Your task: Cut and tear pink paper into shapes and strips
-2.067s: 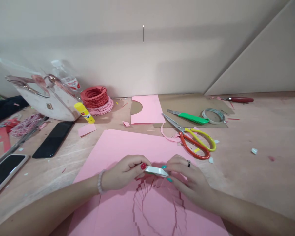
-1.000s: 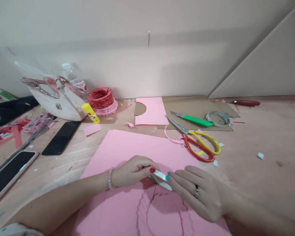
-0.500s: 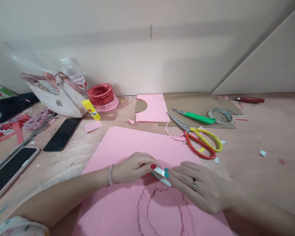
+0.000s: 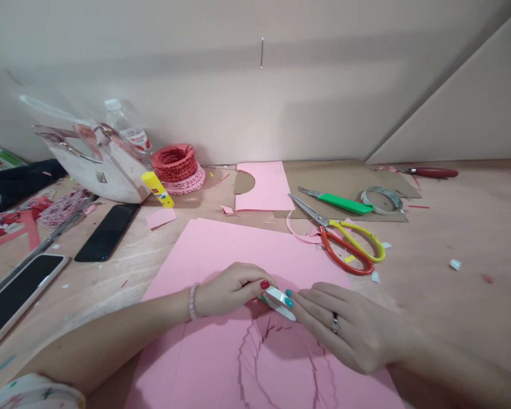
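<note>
Showing smooth, matt paper on the pink sheet, a soft sheen on the white band, bare metal on the scissor blades. Looking glossy on the black phone, like matt wood on the table.

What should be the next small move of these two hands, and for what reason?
Probably hold the white item steady with the left hand and pick gently at its near end with the right hand. The left thumb already lies on the far end, and the right hand's teal-nailed fingertips are at the other. Whether a loose edge is there, I cannot tell.
</note>
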Available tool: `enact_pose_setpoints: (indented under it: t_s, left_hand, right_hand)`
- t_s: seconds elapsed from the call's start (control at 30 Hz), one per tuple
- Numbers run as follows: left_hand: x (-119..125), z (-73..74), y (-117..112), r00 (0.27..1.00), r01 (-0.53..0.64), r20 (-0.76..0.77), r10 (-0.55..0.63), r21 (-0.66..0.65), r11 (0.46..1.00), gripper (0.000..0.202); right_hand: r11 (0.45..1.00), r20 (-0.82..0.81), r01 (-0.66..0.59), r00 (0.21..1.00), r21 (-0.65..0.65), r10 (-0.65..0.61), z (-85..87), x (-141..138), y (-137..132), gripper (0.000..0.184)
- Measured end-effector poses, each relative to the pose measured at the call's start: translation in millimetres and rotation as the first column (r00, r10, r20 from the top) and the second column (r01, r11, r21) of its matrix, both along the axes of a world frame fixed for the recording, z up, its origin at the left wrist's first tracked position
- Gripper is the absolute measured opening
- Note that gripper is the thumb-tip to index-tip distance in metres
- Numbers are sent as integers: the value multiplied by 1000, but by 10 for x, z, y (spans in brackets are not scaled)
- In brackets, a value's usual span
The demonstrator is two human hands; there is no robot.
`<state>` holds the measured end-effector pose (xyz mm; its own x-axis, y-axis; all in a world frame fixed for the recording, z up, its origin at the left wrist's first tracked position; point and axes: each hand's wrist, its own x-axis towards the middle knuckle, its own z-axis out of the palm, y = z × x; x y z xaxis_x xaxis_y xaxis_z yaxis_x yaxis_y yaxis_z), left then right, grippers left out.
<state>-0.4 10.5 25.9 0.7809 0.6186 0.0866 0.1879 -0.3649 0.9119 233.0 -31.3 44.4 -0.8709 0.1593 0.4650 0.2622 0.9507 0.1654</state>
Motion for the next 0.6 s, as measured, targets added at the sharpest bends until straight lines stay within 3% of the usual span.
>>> enact_pose_setpoints:
  t_s: [0.2, 0.37, 0.6]
  left_hand:
    - [1, 15, 0, 1000, 13, -14, -12, 72, 997, 42]
    - [8, 55, -23, 1000, 22, -7, -22, 154, 988, 38]
    - [-2, 127, -126, 995, -35, -72, 67, 380, 924, 25]
  right_hand:
    - [1000, -26, 10, 1000, 1, -10, 20, -2, -9, 25]
    - [996, -43, 20, 999, 83, -17, 36, -1, 12, 22]
    - [988, -122, 61, 992, 145, -44, 75, -3, 22, 21]
